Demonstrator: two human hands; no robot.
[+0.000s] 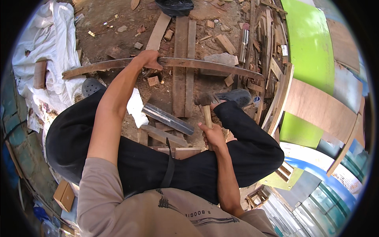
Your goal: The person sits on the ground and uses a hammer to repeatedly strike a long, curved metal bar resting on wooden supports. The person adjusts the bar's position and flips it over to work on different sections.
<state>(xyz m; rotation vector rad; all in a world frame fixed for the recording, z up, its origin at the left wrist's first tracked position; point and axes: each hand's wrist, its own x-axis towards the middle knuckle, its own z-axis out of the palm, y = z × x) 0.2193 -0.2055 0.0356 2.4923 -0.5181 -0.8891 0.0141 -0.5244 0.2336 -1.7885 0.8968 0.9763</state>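
My left hand [150, 60] is closed round the middle of a long, narrow wooden board [209, 65], which spans the scene from left to right above the ground. It looks bowed, though the lens bends edges here. In my right hand [214, 136], wrapped round its wooden handle, a hammer [207, 114] stands with its dark head up, near my right ankle. Beneath the board, two long planks [180, 91] run away from me on the dirt. Nearer me lie a grey metal-looking bar [169, 118] and a crumpled white piece [136, 107].
White sheeting [47, 51] is heaped at the left. Wood scraps and a grey block [218, 63] litter the dirt. Stacked timber [268, 47] and green panels [310, 43] line the right. A cardboard box [64, 195] sits at lower left; a black bag [173, 7] lies at the far edge.
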